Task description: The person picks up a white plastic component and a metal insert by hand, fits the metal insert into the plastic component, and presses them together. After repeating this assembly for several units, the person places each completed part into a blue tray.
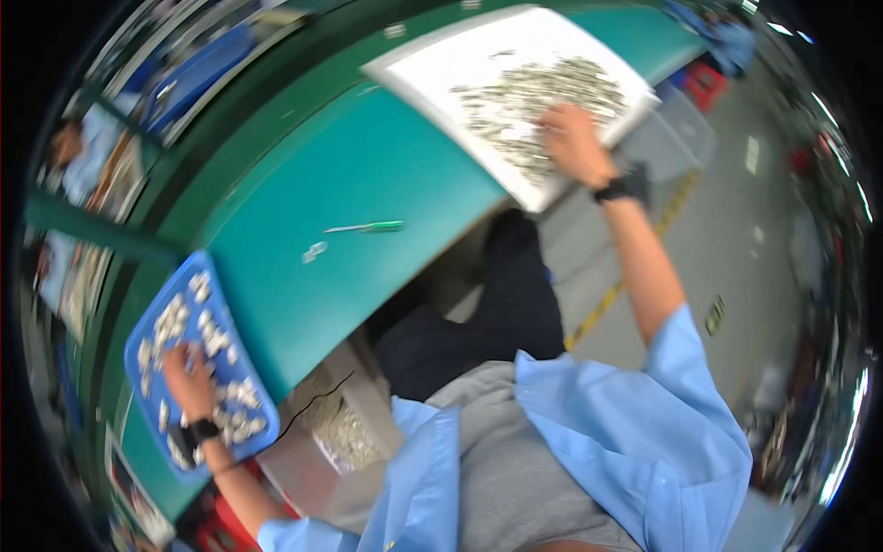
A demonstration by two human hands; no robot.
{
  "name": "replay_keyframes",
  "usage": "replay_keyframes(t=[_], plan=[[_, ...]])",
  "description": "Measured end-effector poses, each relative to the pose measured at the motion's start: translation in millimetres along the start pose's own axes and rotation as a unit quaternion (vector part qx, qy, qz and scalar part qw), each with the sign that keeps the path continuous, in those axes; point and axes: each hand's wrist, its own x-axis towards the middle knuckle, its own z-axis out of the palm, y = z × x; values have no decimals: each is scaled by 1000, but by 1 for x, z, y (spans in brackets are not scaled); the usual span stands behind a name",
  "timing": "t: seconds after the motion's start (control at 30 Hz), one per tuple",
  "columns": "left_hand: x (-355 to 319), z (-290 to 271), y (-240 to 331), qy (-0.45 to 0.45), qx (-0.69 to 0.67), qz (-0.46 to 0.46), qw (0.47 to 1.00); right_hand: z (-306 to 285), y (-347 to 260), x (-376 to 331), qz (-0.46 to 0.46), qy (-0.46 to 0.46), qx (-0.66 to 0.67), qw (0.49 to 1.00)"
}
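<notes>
Bright light nearly washes out the white tray (437,69); blur softens the right hand (572,143); white glare streaks the right rim; fisheye curvature bends edges toward black corners.

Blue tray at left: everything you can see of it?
The blue tray is shallow and oblong, with rounded corners and raised sides, apparently plastic. It lies right side up on the green tabletop, one corner near the front edge. Small whitish pieces lie scattered and clumped across its floor. The left hand is over it, among the pieces; exact contact is too blurred to tell.
</notes>
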Motion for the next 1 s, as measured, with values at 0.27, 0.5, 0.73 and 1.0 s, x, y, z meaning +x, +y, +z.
replay_keyframes(t=[0.27,0.5,0.73,1.0], plan=[[-1,-9,63,47,-30,45,997,-27,-3,0,207,50,264,941],[13,17,208,3,-177,119,977,-28,4,0,154,19,398,904],[33,86,354,-35,-184,259,947,-29,-23,-2,146,18,535,832],[37,90,411,-84,-404,171,895,-49,-77,2,243,10,642,727]])
